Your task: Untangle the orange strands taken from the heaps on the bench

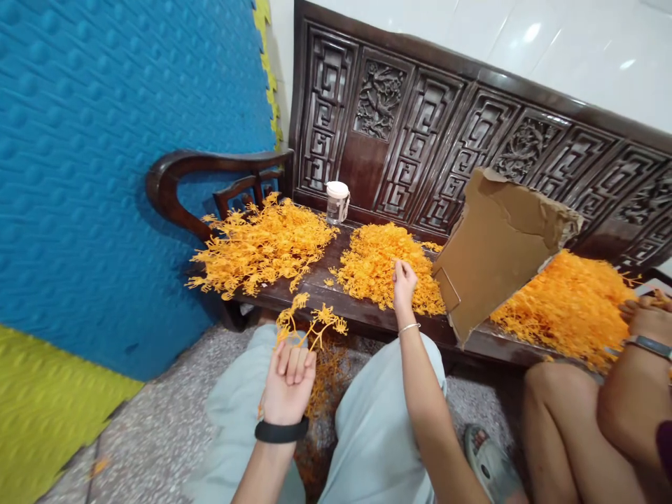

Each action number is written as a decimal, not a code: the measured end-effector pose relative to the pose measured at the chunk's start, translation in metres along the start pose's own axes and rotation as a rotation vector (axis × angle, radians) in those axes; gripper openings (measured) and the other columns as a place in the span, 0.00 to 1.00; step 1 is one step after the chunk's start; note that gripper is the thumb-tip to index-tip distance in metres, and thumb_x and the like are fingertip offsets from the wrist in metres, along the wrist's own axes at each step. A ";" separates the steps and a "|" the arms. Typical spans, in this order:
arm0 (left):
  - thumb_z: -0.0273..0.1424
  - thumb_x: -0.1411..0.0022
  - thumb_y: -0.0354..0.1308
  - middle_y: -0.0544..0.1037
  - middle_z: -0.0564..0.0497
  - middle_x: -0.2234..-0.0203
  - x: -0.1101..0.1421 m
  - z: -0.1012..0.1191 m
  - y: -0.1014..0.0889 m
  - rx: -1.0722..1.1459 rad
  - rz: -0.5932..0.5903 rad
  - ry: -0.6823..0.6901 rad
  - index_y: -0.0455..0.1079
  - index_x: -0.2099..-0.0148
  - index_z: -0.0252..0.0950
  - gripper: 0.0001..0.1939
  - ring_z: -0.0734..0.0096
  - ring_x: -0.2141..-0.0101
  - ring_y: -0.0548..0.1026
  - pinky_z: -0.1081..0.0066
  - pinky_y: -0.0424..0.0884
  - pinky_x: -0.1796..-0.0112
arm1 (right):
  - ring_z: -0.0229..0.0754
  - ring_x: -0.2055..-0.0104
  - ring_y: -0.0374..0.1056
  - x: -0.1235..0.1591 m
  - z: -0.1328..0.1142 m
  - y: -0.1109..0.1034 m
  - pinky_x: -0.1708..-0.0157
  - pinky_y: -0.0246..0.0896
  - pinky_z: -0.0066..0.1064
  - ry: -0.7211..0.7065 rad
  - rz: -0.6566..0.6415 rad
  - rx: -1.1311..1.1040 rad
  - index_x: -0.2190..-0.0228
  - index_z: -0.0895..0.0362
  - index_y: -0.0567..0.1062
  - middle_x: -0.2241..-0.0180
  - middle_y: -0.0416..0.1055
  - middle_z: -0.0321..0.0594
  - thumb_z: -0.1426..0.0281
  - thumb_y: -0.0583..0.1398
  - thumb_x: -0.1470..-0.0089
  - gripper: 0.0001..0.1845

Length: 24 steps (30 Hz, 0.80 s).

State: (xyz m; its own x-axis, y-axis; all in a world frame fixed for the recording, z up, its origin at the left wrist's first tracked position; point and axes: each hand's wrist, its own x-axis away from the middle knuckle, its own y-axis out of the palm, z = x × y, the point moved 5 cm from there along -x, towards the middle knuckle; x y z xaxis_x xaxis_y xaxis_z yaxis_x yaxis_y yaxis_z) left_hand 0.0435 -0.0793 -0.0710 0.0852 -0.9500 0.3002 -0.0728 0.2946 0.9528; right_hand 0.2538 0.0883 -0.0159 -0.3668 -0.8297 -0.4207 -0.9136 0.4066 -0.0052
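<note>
My left hand, with a black band at the wrist, is closed around the stem of a branched orange plastic flower sprig. The sprig's curled tips stand up beyond my fingers, above my lap. My right hand is over the middle heap of small orange plastic pieces, its fingertips pinched together. Whatever lies between those fingertips is too small to make out. Left of that heap, a pile of branched orange sprigs covers the end of the dark wooden bench.
A bent cardboard sheet stands between the middle heap and a larger orange heap. Another person's hand is at the far right. A lidded clear cup stands near the backrest. Orange bits lie on the floor between my legs.
</note>
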 end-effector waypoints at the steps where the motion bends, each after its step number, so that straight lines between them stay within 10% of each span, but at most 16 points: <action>1: 0.25 0.38 0.39 0.42 0.59 0.93 0.000 0.000 0.000 -0.021 -0.013 -0.005 0.44 0.85 0.35 0.22 0.81 0.90 0.47 0.77 0.57 0.83 | 0.32 0.81 0.48 0.001 0.000 0.003 0.81 0.44 0.24 0.023 -0.024 -0.031 0.73 0.60 0.65 0.83 0.52 0.31 0.54 0.51 0.54 0.20; 15: 0.36 0.56 0.62 0.72 0.51 0.74 -0.008 0.039 0.007 -1.211 -0.051 0.454 0.70 0.65 0.34 0.15 0.75 0.75 0.67 0.76 0.64 0.73 | 0.29 0.80 0.56 0.113 -0.048 0.093 0.82 0.47 0.20 0.286 -1.102 -0.268 0.73 0.58 0.65 0.79 0.64 0.32 0.62 0.63 0.62 0.17; 24: 0.34 0.58 0.63 0.71 0.53 0.79 -0.007 0.043 0.010 -1.407 -0.143 0.453 0.69 0.70 0.35 0.11 0.74 0.77 0.68 0.74 0.67 0.74 | 0.29 0.77 0.58 0.133 -0.050 0.097 0.76 0.52 0.22 0.258 -1.302 -0.214 0.72 0.62 0.73 0.78 0.66 0.35 0.63 0.62 0.59 0.14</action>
State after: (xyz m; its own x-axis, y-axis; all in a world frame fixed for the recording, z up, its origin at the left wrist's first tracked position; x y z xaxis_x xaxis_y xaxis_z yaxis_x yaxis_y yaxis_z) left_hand -0.0006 -0.0744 -0.0656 0.3228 -0.9445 -0.0611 0.9379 0.3105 0.1546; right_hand 0.1077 -0.0020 -0.0271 0.7825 -0.6216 -0.0365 -0.6211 -0.7750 -0.1166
